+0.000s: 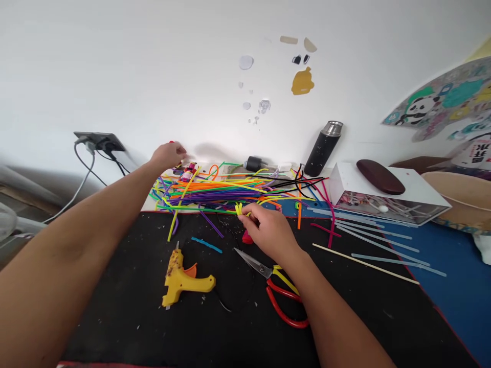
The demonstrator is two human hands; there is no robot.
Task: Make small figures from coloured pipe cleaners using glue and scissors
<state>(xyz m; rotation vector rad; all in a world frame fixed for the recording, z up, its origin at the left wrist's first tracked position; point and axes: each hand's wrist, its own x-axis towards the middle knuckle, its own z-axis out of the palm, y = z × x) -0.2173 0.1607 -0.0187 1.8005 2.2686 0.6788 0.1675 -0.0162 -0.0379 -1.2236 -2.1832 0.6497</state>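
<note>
Tangles, snags and scorching: the likely trouble spots

The right hand (268, 227) pinches a small yellow pipe-cleaner piece (238, 208) between thumb and fingers, at the far side of the black worktop (126, 327). That piece sits beside the near edge of a loose pile of pipe cleaners (222, 193), and the likeliest fault is a tangle: stray stems cross at many angles, so one could catch on it and be dragged along. Such a light, slim piece could also slip if the fingertips relax, and would be easy to lose among other yellow stems.

The left hand (169, 155) is at the far left by the wall, fingers curled; whether they grip anything cannot be told. A small figurine (187, 173) lies just to its near right and could be knocked by a careless return.

The scissors (263, 270) lie partly under the right forearm, tips toward the far left. Pulling that arm nearer might snag the red handles and swing the blades.

To the left, the yellow glue gun (180, 278) lies with its nozzle near a dangling stem. Its heat cannot be judged; if hot, a brush against the nozzle could burn skin or singe fuzz.
</note>
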